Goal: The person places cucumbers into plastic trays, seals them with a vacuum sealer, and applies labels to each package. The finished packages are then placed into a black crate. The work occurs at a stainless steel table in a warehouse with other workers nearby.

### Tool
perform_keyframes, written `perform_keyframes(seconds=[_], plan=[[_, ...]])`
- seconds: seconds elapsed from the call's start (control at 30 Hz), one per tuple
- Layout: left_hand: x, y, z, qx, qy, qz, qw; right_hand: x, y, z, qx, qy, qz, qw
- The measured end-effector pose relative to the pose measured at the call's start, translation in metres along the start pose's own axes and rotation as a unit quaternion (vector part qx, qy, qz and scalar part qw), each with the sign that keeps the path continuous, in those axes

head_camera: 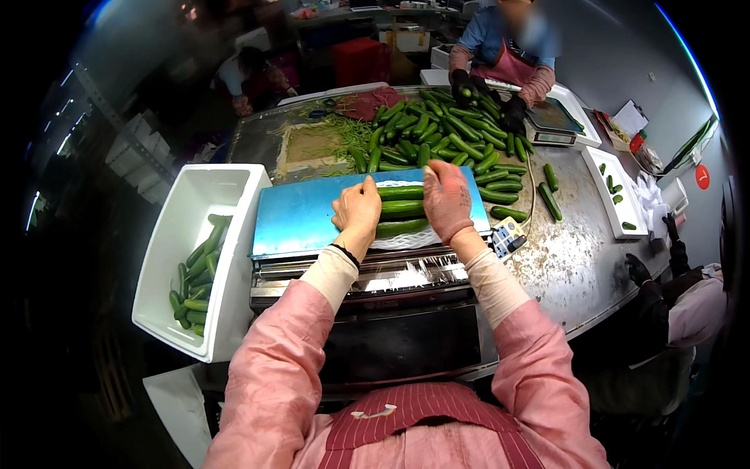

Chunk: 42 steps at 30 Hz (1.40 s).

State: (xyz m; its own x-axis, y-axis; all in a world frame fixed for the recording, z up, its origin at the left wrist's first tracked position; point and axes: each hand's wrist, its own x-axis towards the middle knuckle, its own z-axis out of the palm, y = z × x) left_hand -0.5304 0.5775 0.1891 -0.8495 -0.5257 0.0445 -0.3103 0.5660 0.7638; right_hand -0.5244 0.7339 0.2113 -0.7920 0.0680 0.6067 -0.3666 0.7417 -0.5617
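Note:
Three cucumbers (401, 208) lie side by side on a white textured tray (410, 240), on top of a blue-surfaced wrapping machine (304, 212). My bare left hand (358, 206) is curled at the tray's left end, its thumb uppermost. At the right end, my right hand (447, 199), in a thin pinkish glove, closes in the same way. The cucumber ends are hidden behind my hands. Whether clear film lies between my fingers is not visible. A shiny roller bar (363, 272) runs along the machine's near side.
A white foam box (234, 275) with cucumbers stands left. A cucumber heap (445, 132) lies beyond the machine, with green beans (337, 140) beside it. A power strip (507, 237) sits right. A co-worker's gloved hands (510, 111) are at the heap near a scale (554, 123); another's glove (637, 269) is right.

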Motion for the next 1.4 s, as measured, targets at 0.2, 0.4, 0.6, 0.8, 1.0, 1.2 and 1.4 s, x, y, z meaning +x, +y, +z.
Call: perform_keyframes(seconds=[0.2, 0.4, 0.6, 0.8, 1.0, 1.2, 1.4], plan=[[0.009, -0.010, -0.001, -0.139, -0.061, 0.053, 0.987, -0.002, -0.031, 0.019, -0.125, -0.166, -0.077, 0.975], [0.000, -0.019, 0.001, -0.200, -0.008, 0.156, 0.967, -0.012, -0.029, 0.028, -0.134, -0.139, -0.084, 0.978], [0.008, -0.017, 0.006, -0.157, -0.033, 0.134, 0.978, -0.011, -0.028, 0.026, -0.121, -0.118, -0.100, 0.981], [0.017, -0.026, -0.038, -0.282, -0.088, 0.150, 0.944, -0.001, -0.012, -0.007, 0.058, -0.047, -0.130, 0.989], [0.007, -0.095, -0.170, 0.119, -0.171, 0.394, 0.895, -0.028, 0.057, -0.124, 0.015, -0.191, -0.148, 0.970], [-0.013, -0.088, -0.196, 0.237, -0.202, 0.504, 0.806, -0.040, 0.070, -0.140, -0.072, -0.298, -0.274, 0.911], [-0.021, -0.095, -0.133, 0.106, -0.257, 0.542, 0.793, -0.043, 0.048, -0.100, 0.016, -0.366, -0.387, 0.846]])
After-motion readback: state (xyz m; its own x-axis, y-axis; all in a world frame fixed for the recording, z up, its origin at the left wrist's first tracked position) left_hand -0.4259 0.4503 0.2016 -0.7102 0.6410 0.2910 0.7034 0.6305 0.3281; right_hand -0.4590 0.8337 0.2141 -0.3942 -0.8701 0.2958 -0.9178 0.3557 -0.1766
